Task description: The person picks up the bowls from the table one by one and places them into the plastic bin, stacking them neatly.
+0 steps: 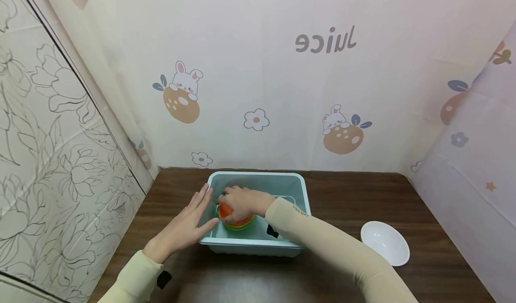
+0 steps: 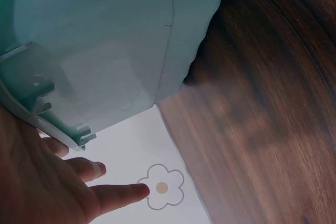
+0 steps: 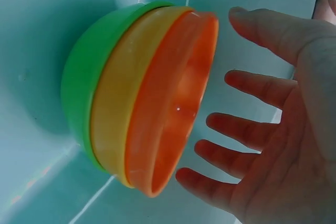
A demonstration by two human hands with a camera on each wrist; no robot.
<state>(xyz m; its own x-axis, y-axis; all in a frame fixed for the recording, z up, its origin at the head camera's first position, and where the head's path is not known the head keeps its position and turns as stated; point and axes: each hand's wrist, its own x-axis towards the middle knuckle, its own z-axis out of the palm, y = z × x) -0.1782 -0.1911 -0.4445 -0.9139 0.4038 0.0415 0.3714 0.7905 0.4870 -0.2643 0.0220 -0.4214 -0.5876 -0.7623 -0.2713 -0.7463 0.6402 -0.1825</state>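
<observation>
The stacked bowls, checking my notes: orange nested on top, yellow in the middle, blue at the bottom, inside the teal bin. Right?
Not quite. The bottom bowl is green, not blue, as the right wrist view shows. Orange bowl tops the yellow bowl, all inside the teal bin.

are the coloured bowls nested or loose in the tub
Nested: the orange bowl sits inside the yellow bowl, which sits inside the green bowl, one stack on the floor of the teal tub.

Teal bin (image 1: pixel 300 191), orange, yellow, green stacked bowls (image 3: pixel 142 98), white bowl (image 1: pixel 384 242)
</observation>
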